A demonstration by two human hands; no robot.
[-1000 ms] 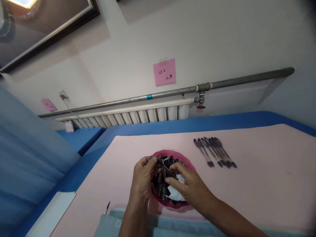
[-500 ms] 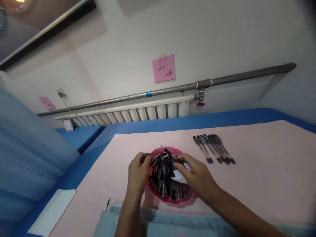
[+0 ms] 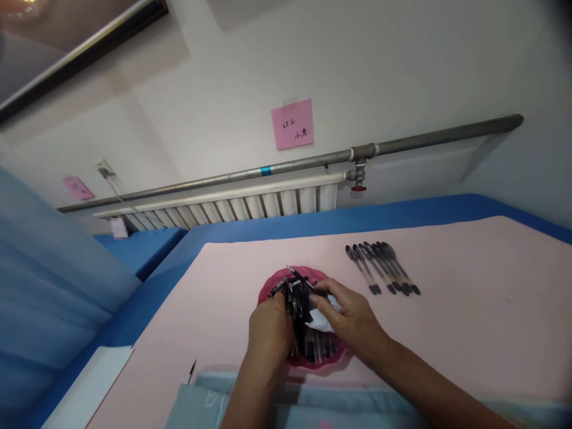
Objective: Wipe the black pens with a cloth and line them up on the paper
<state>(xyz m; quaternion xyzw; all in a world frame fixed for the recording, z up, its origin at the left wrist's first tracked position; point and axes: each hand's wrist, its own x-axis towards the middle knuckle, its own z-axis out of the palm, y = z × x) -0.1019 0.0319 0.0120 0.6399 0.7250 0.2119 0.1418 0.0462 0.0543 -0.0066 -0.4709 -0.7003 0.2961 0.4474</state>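
**Hands deep in a crowded pen bowl**

The left hand (image 3: pixel 269 330) curls into the round pink plastic bowl (image 3: pixel 273 285) of black pen parts (image 3: pixel 302 330), its grip hidden. The right hand (image 3: pixel 346 319) pinches one thin black pen (image 3: pixel 298 276) at the far rim. Loose pieces could snag and spill onto the pink counter (image 3: pixel 469 310), near the row of finished black pens (image 3: pixel 382 268).

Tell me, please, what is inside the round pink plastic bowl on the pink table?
The round pink plastic bowl holds many black pen parts and a piece of white paper. The left hand and right hand cover much of it, so the bottom cannot be seen.
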